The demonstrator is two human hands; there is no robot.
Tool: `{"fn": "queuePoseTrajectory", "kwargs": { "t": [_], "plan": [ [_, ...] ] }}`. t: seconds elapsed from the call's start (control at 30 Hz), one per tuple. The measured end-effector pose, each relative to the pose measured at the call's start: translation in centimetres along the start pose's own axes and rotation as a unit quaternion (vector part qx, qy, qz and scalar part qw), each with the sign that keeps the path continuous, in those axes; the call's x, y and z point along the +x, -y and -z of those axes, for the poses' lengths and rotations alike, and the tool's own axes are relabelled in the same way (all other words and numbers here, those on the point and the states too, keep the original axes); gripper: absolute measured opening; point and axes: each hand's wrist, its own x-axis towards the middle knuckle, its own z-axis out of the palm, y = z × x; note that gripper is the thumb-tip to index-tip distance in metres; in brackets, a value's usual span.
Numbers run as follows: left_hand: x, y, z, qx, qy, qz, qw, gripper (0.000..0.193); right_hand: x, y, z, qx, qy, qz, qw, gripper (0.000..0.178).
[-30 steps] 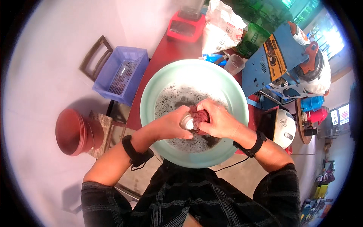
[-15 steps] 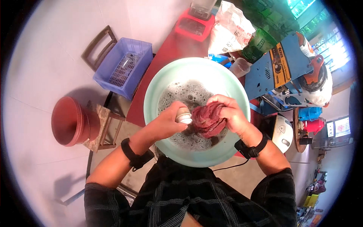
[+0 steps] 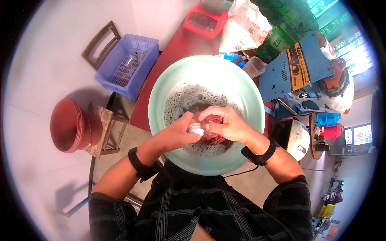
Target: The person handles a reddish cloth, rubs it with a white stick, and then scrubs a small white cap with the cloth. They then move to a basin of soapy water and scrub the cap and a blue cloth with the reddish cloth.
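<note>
Over a pale green basin of sudsy grey water, my left hand is closed round a small rounded container with a white end. My right hand is closed on a wet, bunched dark red cloth, its fingers pressing the cloth against the side of the container. Both hands meet near the middle of the basin, just above the foam. Part of the container is hidden behind my fingers, and so is much of the cloth.
The basin stands on a red table. A purple crate and a red-brown bucket are at left. Behind are a red tray, a white sack and a clear cup. A blue machine stands at right.
My right hand has moved left and brought the red cloth up against the container. The cloth is more gathered beneath my fingers. My left hand keeps its grip. The view has shifted slightly.
</note>
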Motion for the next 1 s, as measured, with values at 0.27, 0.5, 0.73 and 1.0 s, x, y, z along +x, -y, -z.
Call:
{"fn": "queuePoseTrajectory", "kwargs": {
  "t": [0.27, 0.5, 0.73, 1.0],
  "plan": [
    [0.2, -0.3, 0.3, -0.004, 0.006, 0.020, 1.000, 0.052, 0.7, 0.3, 0.3, -0.116, 0.040, 0.160, 0.980, 0.016],
    [0.8, -0.2, 0.0, 0.016, 0.063, -0.064, 0.996, 0.062, 2.4, 0.3, 0.5, -0.182, 0.069, 0.098, 0.976, 0.013],
    [1.1, 0.2, -0.1, 0.023, 0.092, -0.096, 0.991, 0.068, 3.0, 1.6, 0.2, -0.169, 0.072, -0.032, 0.983, 0.013],
    [0.6, 0.0, 0.2, -0.042, 0.088, -0.023, 0.995, 0.060, 2.3, 0.2, 1.0, -0.215, 0.073, 0.182, 0.957, 0.012]
  ]
}}
